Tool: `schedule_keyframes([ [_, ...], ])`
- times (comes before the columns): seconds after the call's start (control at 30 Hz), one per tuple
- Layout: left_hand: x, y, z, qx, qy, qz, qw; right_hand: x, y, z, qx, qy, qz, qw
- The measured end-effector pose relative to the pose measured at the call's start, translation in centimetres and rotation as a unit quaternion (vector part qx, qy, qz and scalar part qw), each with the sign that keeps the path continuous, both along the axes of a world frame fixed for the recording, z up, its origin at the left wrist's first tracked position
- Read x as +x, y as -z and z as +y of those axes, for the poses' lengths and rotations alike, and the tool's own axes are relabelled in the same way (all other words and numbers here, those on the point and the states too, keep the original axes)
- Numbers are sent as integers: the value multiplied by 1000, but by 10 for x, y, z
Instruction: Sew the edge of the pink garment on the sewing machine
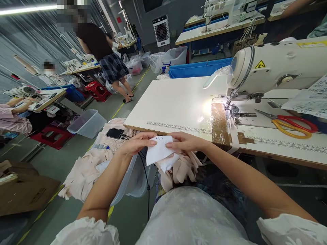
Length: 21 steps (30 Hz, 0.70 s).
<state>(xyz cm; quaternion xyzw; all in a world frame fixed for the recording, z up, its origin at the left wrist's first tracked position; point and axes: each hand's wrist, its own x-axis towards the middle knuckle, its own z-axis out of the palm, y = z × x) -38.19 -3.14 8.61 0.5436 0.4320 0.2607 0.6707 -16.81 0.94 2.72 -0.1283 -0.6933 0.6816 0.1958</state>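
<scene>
While the left hand (138, 143) pinched a marked white piece (158, 151), the right hand (186, 141) gripped its opposite side.

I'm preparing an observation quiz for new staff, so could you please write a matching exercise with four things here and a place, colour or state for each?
1. Marked white piece
2. Scissors
3. Smartphone
4. Air cooler

A. Lying on pale pink fabric
B. White casing, dark grille
C. Held between left hand and right hand
D. Red and yellow handles

Pairs: 1-C, 2-D, 3-A, 4-B
</scene>
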Motion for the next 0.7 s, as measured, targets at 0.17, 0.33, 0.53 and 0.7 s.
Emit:
schedule_keyframes([
  [0.17,1,7,0,35,-36,-15,999,8,-9,6,44,59,-54,996],
  [0.33,3,13,-6,62,-53,-55,995,11,-17,10,35,19,-67,997],
  [0.53,2,16,-11,53,-63,-64,995,4,-20,8,21,-71,-69,995],
  [0.7,5,18,-10,62,-124,-103,985,0,-30,5,26,-8,-63,998],
])
